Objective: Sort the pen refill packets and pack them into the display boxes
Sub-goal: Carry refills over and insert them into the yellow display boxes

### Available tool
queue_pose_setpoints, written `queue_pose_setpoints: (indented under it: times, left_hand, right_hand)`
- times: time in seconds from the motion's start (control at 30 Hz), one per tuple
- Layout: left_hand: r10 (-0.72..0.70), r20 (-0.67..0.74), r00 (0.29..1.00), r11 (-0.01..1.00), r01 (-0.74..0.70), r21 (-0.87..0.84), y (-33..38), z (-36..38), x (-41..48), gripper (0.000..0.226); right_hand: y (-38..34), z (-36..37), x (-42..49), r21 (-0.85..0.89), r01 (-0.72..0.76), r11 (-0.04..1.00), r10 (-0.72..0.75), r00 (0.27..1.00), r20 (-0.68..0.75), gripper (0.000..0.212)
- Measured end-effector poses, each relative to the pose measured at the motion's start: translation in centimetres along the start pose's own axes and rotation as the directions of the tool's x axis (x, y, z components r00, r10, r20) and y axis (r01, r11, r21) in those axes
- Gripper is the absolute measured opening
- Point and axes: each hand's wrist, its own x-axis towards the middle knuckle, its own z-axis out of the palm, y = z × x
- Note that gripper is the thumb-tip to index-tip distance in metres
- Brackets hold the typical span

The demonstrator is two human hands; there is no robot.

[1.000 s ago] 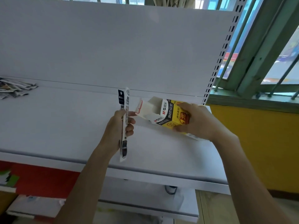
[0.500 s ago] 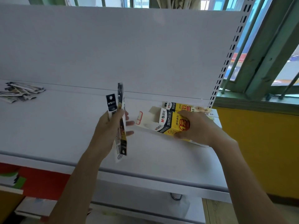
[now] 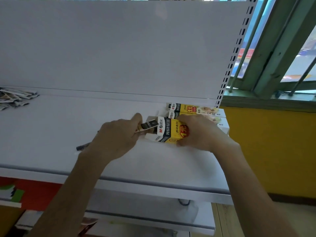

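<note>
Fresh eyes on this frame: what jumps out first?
At centre, the left hand feeds a dark refill packet into the open end of a yellow display box, which the right hand holds on the white shelf. Two more matching boxes lie behind it near the shelf's right end. A loose pile of packets sits at far left.

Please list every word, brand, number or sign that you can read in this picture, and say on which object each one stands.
"M&G": brand on the display box that the right hand holds.
"1元": red sign on the same box's yellow part.
"M&G" and "1元": on the rear box against the back panel.
"0.5": on that rear box.
Other print on the boxes, and on the refill packet in the left hand: too small to read.
</note>
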Motion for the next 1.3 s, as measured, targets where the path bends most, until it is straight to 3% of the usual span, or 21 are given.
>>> queue_pose_setpoints:
  times: [0.07,0.13,0.23,0.33,0.4,0.47,0.53,0.57,0.67,0.73,0.8,0.87,0.93,1.0,1.07,1.13,1.2,1.3]
  left_hand:
    - [0.107,0.010,0.994,0.993,-0.106,-0.061,0.9,0.4,0.6,0.006]
    - [0.208,-0.036,0.977,0.977,-0.210,-0.037,1.1,1.0,1.5,0.023]
    - [0.258,-0.298,0.919,0.962,-0.274,-0.013,0.6,2.2,2.0,0.040]
    - [0.044,-0.459,0.887,0.951,-0.178,-0.253,1.2,1.5,1.7,0.036]
    - [-0.144,-0.558,0.817,0.903,-0.122,-0.412,1.1,0.4,1.6,0.034]
    - [-0.319,-0.685,0.655,0.861,-0.102,-0.498,0.1,-0.9,1.5,0.032]
    - [-0.543,-0.691,0.477,0.681,-0.231,-0.695,-1.6,-1.9,1.3,0.026]
    - [-0.639,-0.627,0.445,0.553,-0.301,-0.777,-2.5,-2.2,1.1,0.022]
    - [-0.763,-0.444,0.470,0.277,-0.383,-0.881,-5.2,-1.6,0.2,0.017]
    - [-0.781,-0.382,0.494,0.234,-0.336,-0.912,-5.3,-0.5,-0.2,0.018]
    - [-0.758,-0.330,0.562,0.222,-0.254,-0.942,-3.9,0.8,-0.1,0.021]
    - [-0.653,-0.319,0.687,0.337,-0.114,-0.935,-1.8,2.2,0.4,0.021]
    - [-0.475,-0.283,0.833,0.583,0.057,-0.810,-0.1,3.8,1.1,0.016]
    - [-0.363,-0.193,0.911,0.714,0.139,-0.686,1.0,4.8,1.3,0.015]
    - [-0.411,-0.239,0.880,0.775,0.199,-0.600,0.7,5.3,1.2,0.044]
    - [-0.578,-0.245,0.778,0.681,0.294,-0.671,-0.3,4.4,0.9,0.061]
    - [-0.633,-0.132,0.762,0.567,0.341,-0.750,-1.0,4.0,0.7,0.041]
    - [-0.478,-0.172,0.861,0.689,0.246,-0.682,-0.7,4.2,1.0,0.006]
  right_hand:
    - [-0.3,0.4,0.0,-0.027,0.023,0.999,-0.022,1.000,0.008,0.053]
    - [-0.3,0.7,0.0,-0.029,0.022,0.999,-0.022,1.000,0.008,0.051]
    - [0.2,0.5,-0.1,-0.007,-0.027,1.000,0.027,1.000,-0.012,0.051]
    - [0.8,0.1,-0.2,-0.004,-0.067,0.998,0.067,0.998,-0.016,0.054]
    - [1.1,0.0,-0.2,0.010,-0.083,0.996,0.083,0.996,-0.024,0.054]
    - [1.3,-0.1,-0.2,0.033,-0.095,0.995,0.096,0.995,-0.028,0.055]
    - [1.5,-0.1,-0.1,0.058,-0.098,0.994,0.099,0.995,-0.024,0.054]
    - [1.6,-0.1,-0.1,0.068,-0.098,0.993,0.100,0.995,-0.021,0.054]
    - [1.7,-0.3,-0.2,0.081,-0.103,0.991,0.105,0.994,-0.021,0.052]
    - [1.7,-0.4,-0.2,0.082,-0.110,0.991,0.112,0.993,-0.025,0.052]
    - [1.6,-0.3,-0.1,0.084,-0.108,0.991,0.110,0.994,-0.026,0.051]
    - [1.4,-0.1,0.1,0.073,-0.102,0.992,0.104,0.994,-0.019,0.052]
    - [1.1,0.2,0.3,0.052,-0.088,0.995,0.089,0.996,-0.012,0.052]
    - [0.9,0.3,0.3,0.046,-0.087,0.995,0.087,0.996,-0.010,0.049]
    - [1.0,0.3,0.3,0.051,-0.092,0.994,0.092,0.996,-0.010,0.047]
    - [1.1,0.1,0.3,0.062,-0.103,0.993,0.104,0.994,-0.020,0.048]
    - [1.1,0.0,0.2,0.066,-0.110,0.992,0.112,0.993,-0.024,0.049]
    - [0.7,0.1,0.3,0.053,-0.092,0.994,0.093,0.995,-0.021,0.047]
